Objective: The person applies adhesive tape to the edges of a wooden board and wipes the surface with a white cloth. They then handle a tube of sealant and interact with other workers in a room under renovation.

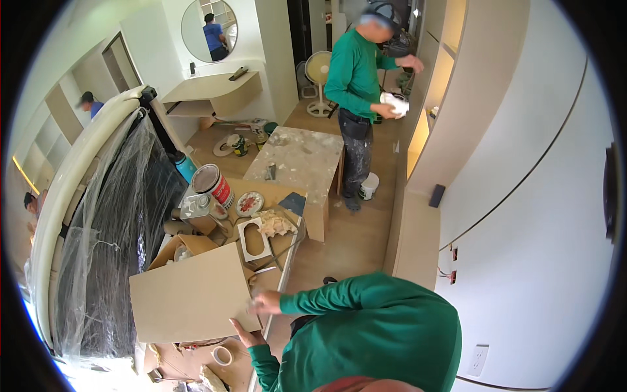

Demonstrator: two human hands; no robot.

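A person in a green long-sleeved top, seen from above at 6 o'clock in the head view, is handling a flat tan board (189, 297) over a cluttered work surface (287, 256). The left hand (247, 337) is lying under the board's lower right corner, palm up, with its fingers (236, 325) spread open and supporting the edge rather than wrapping it. The right hand (266, 302) is pressing on the board's right edge at about 3 o'clock from the board's middle, its fingers (256, 302) curled onto the face; whether they are fully closing around the edge I cannot tell. The board is lying roughly flat, slightly tilted, covering an open cardboard box (176, 247) beyond it.

At 12 o'clock from the board a red-and-white paint can (213, 183) is standing upright, with a round lid (249, 204) just beside it, a crumpled rag (275, 223) and a white panel with an oval cutout (253, 240) near. A roll of tape (222, 355) is lying at 5 o'clock below the board. A plastic-wrapped dark piece (111, 242) is leaning at 9 o'clock. Another person in green (356, 72) is standing well apart at 1 o'clock, holding a white container (395, 103)
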